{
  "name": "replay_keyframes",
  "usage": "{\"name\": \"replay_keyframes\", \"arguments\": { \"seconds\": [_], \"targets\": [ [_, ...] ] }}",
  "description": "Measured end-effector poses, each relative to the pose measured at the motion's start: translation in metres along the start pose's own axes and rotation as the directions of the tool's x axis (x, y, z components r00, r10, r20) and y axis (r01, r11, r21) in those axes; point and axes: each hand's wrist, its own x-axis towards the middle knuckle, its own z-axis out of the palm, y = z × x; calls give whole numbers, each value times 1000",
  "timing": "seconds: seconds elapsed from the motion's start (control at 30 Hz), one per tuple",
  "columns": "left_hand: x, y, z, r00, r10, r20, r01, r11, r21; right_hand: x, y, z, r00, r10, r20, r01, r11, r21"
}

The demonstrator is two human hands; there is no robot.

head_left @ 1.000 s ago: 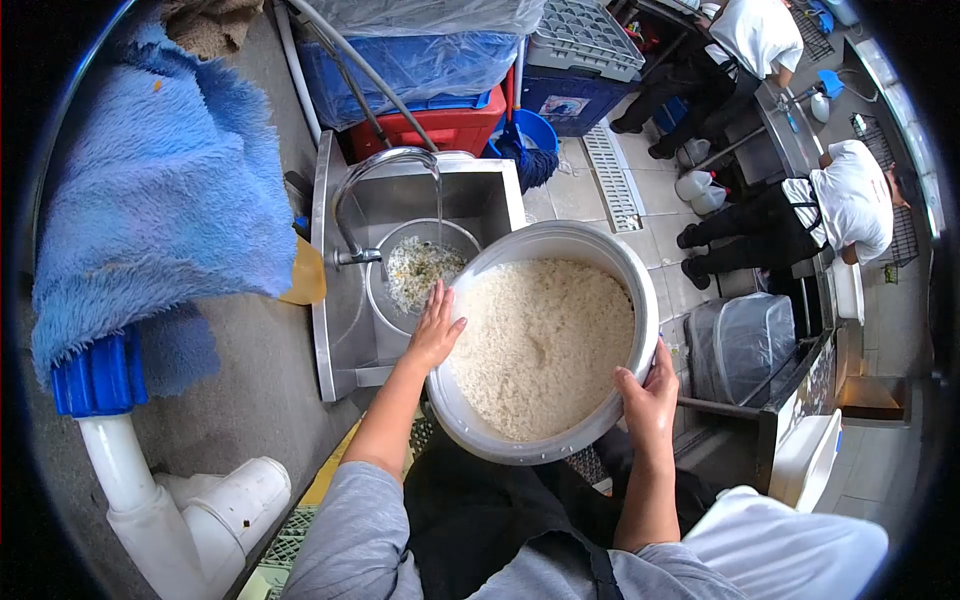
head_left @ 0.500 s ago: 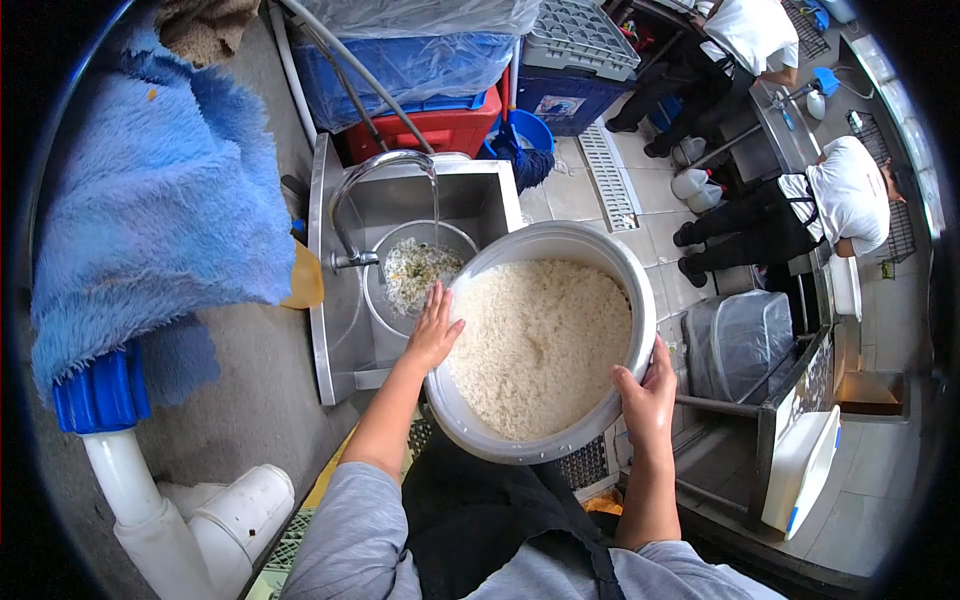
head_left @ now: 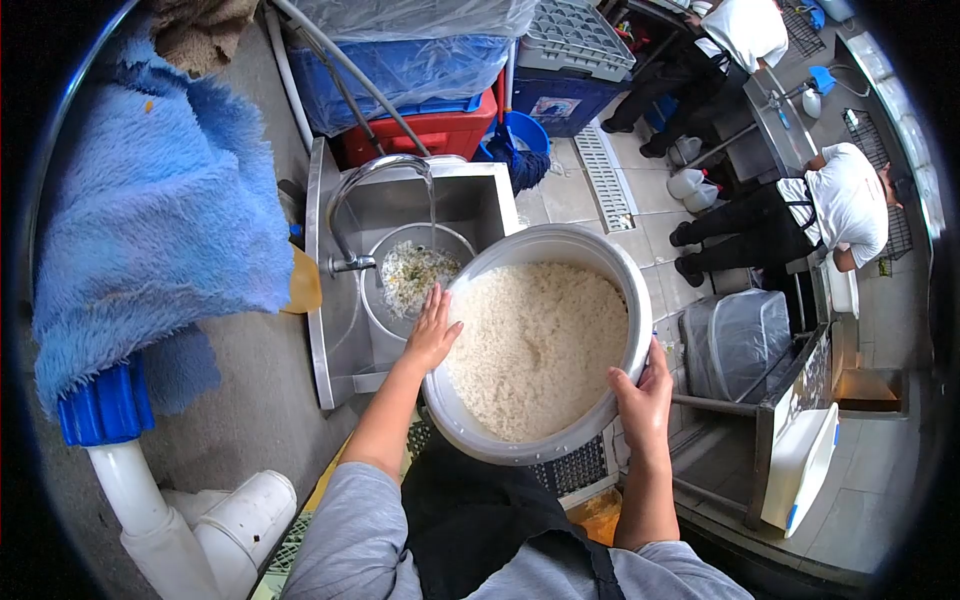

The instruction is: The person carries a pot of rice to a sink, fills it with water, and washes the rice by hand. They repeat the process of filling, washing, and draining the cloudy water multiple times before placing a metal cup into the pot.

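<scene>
A large pale round tub (head_left: 638,330) full of white rice (head_left: 535,350) is held in front of my body, beside a steel sink. My left hand (head_left: 433,330) lies against the tub's left rim with its fingers stretched out. Around the right rim, my right hand (head_left: 643,390) grips with the thumb on top; its other fingers are partly hidden behind the tub. In the sink (head_left: 323,300), water runs from a curved faucet (head_left: 340,200) into a round strainer (head_left: 455,240) holding rice and green scraps (head_left: 418,275).
Blue cloths (head_left: 160,200) hang at the left above white pipes (head_left: 240,520). Behind the sink are a red cooler (head_left: 440,135), a blue bucket (head_left: 527,130) and a mop. Two people (head_left: 845,200) in white shirts stand at the right, near a lined bin (head_left: 735,340).
The view has shifted slightly. Both hands keep their places on the tub, and the water still runs.
</scene>
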Motion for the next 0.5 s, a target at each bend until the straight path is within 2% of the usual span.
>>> {"name": "replay_keyframes", "arguments": {
  "seconds": [0.27,0.37,0.47,0.5],
  "targets": [
    [2,1,-1,1000,5,-5,-5,1000,8,-1,2,-3,999,42,-8,-42,998,-55],
    [-2,5,0,998,15,-58,-9,995,100,-3,26,-18,995,88,-48,-91,993,-71],
    [-19,45,-25,997,55,-46,-32,917,396,-1,70,-54,990,135,-38,-139,980,-141],
    [-25,56,-30,993,98,-63,-62,901,428,2,87,-65,980,199,-12,-198,971,-136]
  ]
}}
